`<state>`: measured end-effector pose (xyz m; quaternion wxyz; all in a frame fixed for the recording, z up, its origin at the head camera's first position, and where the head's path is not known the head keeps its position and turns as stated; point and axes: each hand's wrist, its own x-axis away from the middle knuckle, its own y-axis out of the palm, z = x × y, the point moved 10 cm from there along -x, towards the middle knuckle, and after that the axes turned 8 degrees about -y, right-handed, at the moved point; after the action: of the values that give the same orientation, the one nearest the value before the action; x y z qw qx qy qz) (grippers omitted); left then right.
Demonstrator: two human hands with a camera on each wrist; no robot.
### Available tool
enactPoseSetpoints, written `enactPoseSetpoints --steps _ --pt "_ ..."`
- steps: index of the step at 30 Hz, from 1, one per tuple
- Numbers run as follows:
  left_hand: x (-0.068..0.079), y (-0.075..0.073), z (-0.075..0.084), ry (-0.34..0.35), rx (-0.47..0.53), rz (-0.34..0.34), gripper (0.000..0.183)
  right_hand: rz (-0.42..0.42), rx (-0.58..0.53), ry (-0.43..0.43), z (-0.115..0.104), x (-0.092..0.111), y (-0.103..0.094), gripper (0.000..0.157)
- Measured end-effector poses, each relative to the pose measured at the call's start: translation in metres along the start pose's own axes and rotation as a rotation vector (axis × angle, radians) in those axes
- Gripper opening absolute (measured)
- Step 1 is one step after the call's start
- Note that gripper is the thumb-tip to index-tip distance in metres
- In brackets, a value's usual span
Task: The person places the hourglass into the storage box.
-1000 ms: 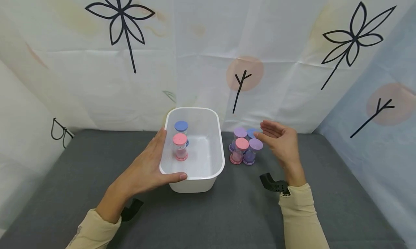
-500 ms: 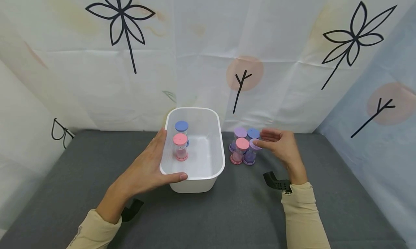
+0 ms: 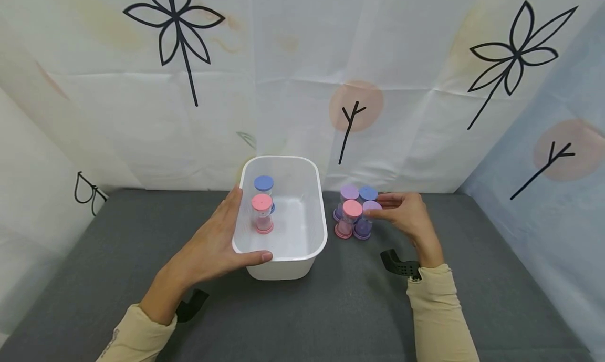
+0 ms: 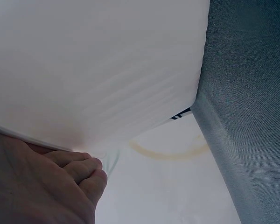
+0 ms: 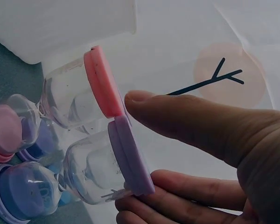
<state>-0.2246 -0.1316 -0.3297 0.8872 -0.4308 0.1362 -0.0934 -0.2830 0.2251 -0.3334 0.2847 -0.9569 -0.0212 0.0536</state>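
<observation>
My left hand (image 3: 212, 246) rests against the left side of a white plastic bin (image 3: 302, 249), thumb straight along its front rim. The left wrist view shows these fingers (image 4: 86, 172) against the outer wall. Inside the bin, a blue-capped sand timer (image 3: 263, 184) stands behind a pink-capped one (image 3: 262, 204). Right of the bin, my right hand (image 3: 406, 215) pinches the lid of the front purple sand timer (image 5: 130, 156), thumb at one edge and fingers at the other. Beside it stand a pink sand timer (image 3: 351, 210), another purple one (image 3: 348, 194) and a blue one (image 3: 368, 194).
A dark grey cloth (image 3: 331, 320) covers the table. White printed fabric (image 3: 293, 89) hangs close behind the bin and timers. A bluish fabric panel (image 3: 557, 194) borders the right side.
My right hand has come down to the timers, its thumb moving left onto the front purple lid as the fingers close in. The left hand and bin have stayed in place.
</observation>
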Motion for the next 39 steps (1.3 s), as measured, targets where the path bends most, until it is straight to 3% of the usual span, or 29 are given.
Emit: enactPoseSetpoints --steps 18,26,39 --pt "-0.001 -0.001 0.001 0.02 0.003 0.007 0.131 -0.045 0.134 0.033 0.005 -0.006 0.011 0.067" --pt "-0.001 -0.001 0.001 0.003 0.001 -0.005 0.132 -0.067 0.151 0.039 0.008 -0.006 0.013 0.06" --pt "-0.001 -0.001 0.001 0.013 0.007 0.002 0.132 -0.06 0.142 -0.005 -0.015 0.01 -0.011 0.063"
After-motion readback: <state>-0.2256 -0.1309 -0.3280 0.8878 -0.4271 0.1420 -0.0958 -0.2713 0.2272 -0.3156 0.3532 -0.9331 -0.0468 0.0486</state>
